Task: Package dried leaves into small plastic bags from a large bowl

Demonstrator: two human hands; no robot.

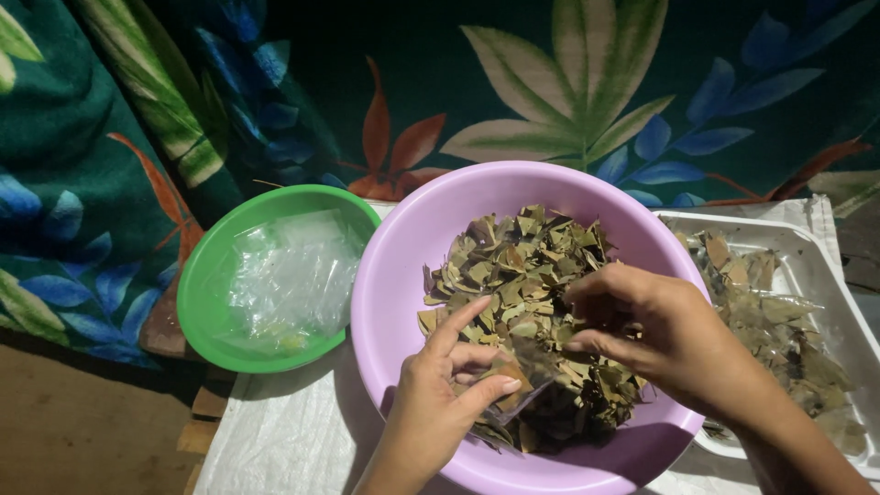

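Leaf-print cloth is hanging behind a white-covered table point(275, 440).
Left hand point(440, 394) is pinching a small clear bag point(518, 380) over the purple bowl point(394, 275); right hand point(660, 335) is gripping dried leaves point(513, 266). Brittle pieces could be missing the narrow opening, scattering.

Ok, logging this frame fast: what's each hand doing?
Left hand: shut on small clear bag.
Right hand: pinching dried leaf pieces over the bag.

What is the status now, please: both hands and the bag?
Left hand pinching small clear bag open. Right hand feeding dried leaves in, over purple bowl. Nothing blocking.
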